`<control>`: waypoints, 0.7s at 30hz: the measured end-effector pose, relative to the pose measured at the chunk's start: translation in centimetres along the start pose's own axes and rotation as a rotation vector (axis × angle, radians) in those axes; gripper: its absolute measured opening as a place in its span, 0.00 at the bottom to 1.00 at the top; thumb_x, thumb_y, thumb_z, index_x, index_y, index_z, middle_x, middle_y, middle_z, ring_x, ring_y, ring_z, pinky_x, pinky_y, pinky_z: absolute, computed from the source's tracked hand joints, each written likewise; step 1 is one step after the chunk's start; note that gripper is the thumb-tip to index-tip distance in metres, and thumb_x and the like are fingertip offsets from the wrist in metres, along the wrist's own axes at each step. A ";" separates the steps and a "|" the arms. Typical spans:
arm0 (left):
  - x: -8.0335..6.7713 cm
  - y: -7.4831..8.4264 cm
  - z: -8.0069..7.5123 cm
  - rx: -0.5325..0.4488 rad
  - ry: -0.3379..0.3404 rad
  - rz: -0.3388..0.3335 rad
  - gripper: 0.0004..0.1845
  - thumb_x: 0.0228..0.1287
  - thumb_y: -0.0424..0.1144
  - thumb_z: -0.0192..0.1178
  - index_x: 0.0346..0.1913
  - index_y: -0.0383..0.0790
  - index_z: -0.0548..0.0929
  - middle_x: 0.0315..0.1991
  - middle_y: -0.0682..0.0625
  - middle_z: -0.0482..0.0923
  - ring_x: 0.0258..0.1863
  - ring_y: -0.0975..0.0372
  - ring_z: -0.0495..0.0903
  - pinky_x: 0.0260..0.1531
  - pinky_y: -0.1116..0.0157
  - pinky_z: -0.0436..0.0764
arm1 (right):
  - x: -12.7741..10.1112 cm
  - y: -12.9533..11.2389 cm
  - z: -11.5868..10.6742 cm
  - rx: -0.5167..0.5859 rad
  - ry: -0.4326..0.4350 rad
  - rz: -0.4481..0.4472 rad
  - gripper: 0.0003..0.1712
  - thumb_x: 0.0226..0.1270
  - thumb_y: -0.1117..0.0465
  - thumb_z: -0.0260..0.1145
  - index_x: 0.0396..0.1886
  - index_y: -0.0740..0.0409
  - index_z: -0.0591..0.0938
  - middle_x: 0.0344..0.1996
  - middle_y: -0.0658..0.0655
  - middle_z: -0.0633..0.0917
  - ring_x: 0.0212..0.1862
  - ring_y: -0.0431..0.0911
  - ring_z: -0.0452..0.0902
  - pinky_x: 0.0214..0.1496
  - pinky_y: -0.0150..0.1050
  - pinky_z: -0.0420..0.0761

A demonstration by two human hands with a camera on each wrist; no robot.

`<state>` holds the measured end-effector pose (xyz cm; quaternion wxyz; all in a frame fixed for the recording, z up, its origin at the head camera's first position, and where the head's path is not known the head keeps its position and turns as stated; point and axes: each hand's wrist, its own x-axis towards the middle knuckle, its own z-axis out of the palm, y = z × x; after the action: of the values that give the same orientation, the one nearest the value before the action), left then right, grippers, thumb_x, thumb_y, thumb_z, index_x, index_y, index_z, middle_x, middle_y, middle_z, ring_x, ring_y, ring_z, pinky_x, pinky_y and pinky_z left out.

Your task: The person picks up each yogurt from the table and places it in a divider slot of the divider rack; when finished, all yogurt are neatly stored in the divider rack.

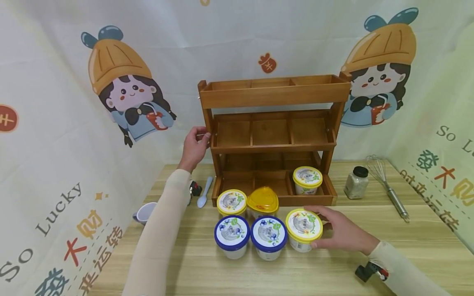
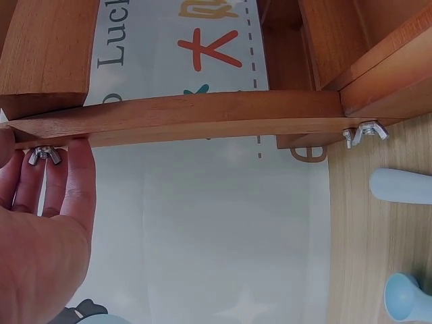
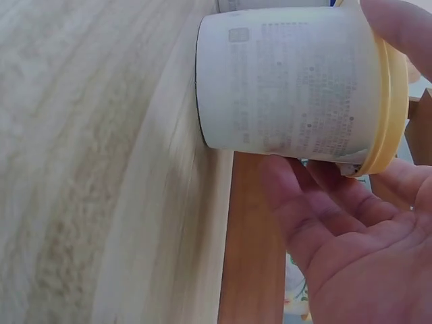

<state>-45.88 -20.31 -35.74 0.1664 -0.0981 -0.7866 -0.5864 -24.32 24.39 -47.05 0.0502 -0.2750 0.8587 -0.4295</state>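
Wooden rack [image 1: 274,96] post in left hand [image 1: 193,147] grip — right hand [image 1: 342,235] clasps yellow-lidded cup [image 1: 303,229].

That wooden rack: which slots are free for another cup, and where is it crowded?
The wooden rack has its top and middle tiers bare; on the bottom tier only the right slot holds a yellow-lidded cup. Bare table lies near the right hand. Cups crowd the rack's front.
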 end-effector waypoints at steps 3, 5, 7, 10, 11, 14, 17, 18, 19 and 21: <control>0.0 0.0 0.0 -0.006 -0.002 -0.002 0.19 0.83 0.41 0.56 0.68 0.38 0.74 0.66 0.40 0.76 0.61 0.52 0.79 0.60 0.55 0.87 | 0.1 0.0 -0.1 -0.005 0.015 -0.002 0.54 0.55 0.48 0.85 0.77 0.57 0.69 0.67 0.60 0.80 0.62 0.46 0.80 0.53 0.36 0.88; -0.1 0.0 -0.1 -0.010 -0.002 -0.001 0.18 0.83 0.41 0.56 0.68 0.38 0.74 0.66 0.41 0.76 0.61 0.52 0.79 0.60 0.54 0.87 | 0.1 0.0 -0.2 -0.013 0.030 -0.019 0.53 0.55 0.49 0.86 0.77 0.58 0.70 0.66 0.60 0.81 0.61 0.43 0.80 0.53 0.36 0.88; 0.0 0.0 -0.1 -0.014 -0.001 -0.001 0.18 0.83 0.41 0.56 0.68 0.38 0.74 0.65 0.41 0.76 0.60 0.53 0.79 0.60 0.54 0.87 | 0.1 -0.1 -0.3 -0.021 0.046 -0.050 0.53 0.55 0.51 0.86 0.76 0.60 0.70 0.66 0.61 0.81 0.60 0.41 0.80 0.52 0.37 0.88; 0.1 -0.1 -0.1 -0.016 -0.002 -0.002 0.18 0.83 0.41 0.56 0.68 0.38 0.74 0.65 0.41 0.76 0.60 0.53 0.79 0.60 0.54 0.87 | 0.1 -0.1 -0.6 -0.032 0.070 -0.091 0.52 0.55 0.53 0.86 0.76 0.61 0.70 0.67 0.63 0.81 0.61 0.41 0.79 0.52 0.37 0.88; 0.1 -0.1 -0.1 -0.017 -0.002 -0.003 0.18 0.83 0.41 0.56 0.68 0.38 0.75 0.65 0.41 0.76 0.60 0.53 0.79 0.60 0.54 0.87 | 0.1 -0.2 -0.7 -0.036 0.079 -0.097 0.52 0.55 0.54 0.86 0.76 0.61 0.71 0.67 0.63 0.80 0.61 0.40 0.79 0.52 0.37 0.87; 0.2 -0.2 -0.1 -0.021 -0.005 -0.001 0.18 0.83 0.40 0.56 0.67 0.38 0.75 0.66 0.41 0.76 0.60 0.53 0.79 0.60 0.53 0.87 | 0.1 -0.4 -0.9 -0.051 0.100 -0.101 0.52 0.55 0.54 0.86 0.76 0.59 0.71 0.70 0.64 0.79 0.63 0.42 0.78 0.54 0.37 0.87; 0.1 -0.2 -0.1 -0.025 -0.006 0.001 0.17 0.83 0.40 0.56 0.67 0.38 0.75 0.65 0.41 0.76 0.60 0.53 0.79 0.60 0.53 0.87 | 0.1 -0.7 -1.3 -0.053 0.119 -0.091 0.52 0.55 0.54 0.86 0.77 0.57 0.70 0.72 0.63 0.77 0.65 0.47 0.77 0.55 0.38 0.87; 0.1 -0.2 -0.1 -0.025 -0.005 0.002 0.17 0.83 0.40 0.56 0.67 0.38 0.75 0.65 0.41 0.76 0.60 0.53 0.79 0.60 0.52 0.87 | 0.1 -0.9 -1.4 -0.056 0.121 -0.093 0.52 0.55 0.54 0.86 0.77 0.58 0.70 0.72 0.64 0.76 0.65 0.50 0.77 0.56 0.38 0.87; 0.1 -0.2 0.0 -0.025 -0.006 0.003 0.17 0.83 0.40 0.56 0.67 0.38 0.75 0.65 0.41 0.76 0.60 0.53 0.79 0.60 0.52 0.87 | 0.2 -1.0 -1.5 -0.056 0.127 -0.090 0.52 0.55 0.54 0.86 0.77 0.58 0.70 0.73 0.64 0.76 0.66 0.52 0.77 0.57 0.38 0.86; 0.1 -0.2 0.0 -0.023 -0.007 0.003 0.17 0.83 0.40 0.56 0.67 0.38 0.75 0.65 0.41 0.76 0.60 0.52 0.79 0.60 0.53 0.87 | 0.3 -1.2 -1.7 -0.059 0.135 -0.095 0.52 0.56 0.55 0.85 0.77 0.59 0.69 0.73 0.64 0.75 0.66 0.55 0.76 0.57 0.38 0.86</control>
<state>-46.04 -20.42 -35.87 0.1633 -0.1032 -0.7801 -0.5951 -24.62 24.86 -44.96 -0.0362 -0.2874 0.8584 -0.4234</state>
